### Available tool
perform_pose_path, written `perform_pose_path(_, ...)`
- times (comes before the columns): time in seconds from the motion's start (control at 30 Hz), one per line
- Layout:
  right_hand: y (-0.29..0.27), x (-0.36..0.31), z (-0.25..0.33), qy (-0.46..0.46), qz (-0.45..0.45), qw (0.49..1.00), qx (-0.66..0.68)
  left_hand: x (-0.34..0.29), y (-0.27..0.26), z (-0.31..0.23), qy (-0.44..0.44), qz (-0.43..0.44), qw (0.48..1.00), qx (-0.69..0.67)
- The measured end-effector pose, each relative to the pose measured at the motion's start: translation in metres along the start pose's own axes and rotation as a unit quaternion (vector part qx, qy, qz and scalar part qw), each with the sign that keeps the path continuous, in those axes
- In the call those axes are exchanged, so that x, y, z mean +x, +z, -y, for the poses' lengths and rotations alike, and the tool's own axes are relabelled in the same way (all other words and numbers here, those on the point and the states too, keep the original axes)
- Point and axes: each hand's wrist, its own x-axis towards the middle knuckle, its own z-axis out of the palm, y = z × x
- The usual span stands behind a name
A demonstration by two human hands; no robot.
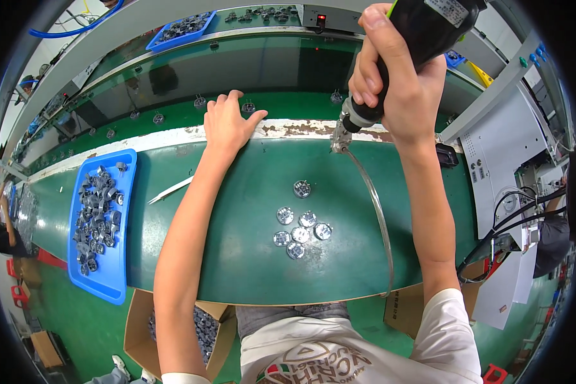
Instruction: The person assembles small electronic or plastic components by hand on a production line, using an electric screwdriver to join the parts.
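The view comes from a wide fisheye camera, the left of a pair worn on the person's head, looking steeply down and slightly forward over the table. The white shirt fills the bottom centre of the frame, directly beneath the lens. The right hand and its black power tool loom large and near at upper right, the tool cut off by the top edge; the floor, at lower left, lies farther off. Straight edges bow toward the dark circular rim.
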Motion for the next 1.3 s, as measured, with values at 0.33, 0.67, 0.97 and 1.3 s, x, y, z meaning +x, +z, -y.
perform_pose_path(0.33,-0.002,-0.002,0.008,0.009,0.009,1.000,-0.019,-0.016,-0.009,-0.046,0.107,0.051,0.988,-0.095)
perform_pose_path(0.67,0.008,-0.011,0.003,0.016,0.008,0.999,-0.034,-0.058,-0.025,-0.065,0.146,0.251,0.908,-0.302)
perform_pose_path(0.97,0.016,-0.016,-0.028,-0.009,0.009,1.000,-0.019,-0.060,-0.016,-0.059,0.122,0.293,0.897,-0.306)
perform_pose_path(1.3,0.017,-0.016,-0.035,-0.004,0.008,1.000,-0.017,-0.060,-0.014,-0.059,0.127,0.281,0.897,-0.315)
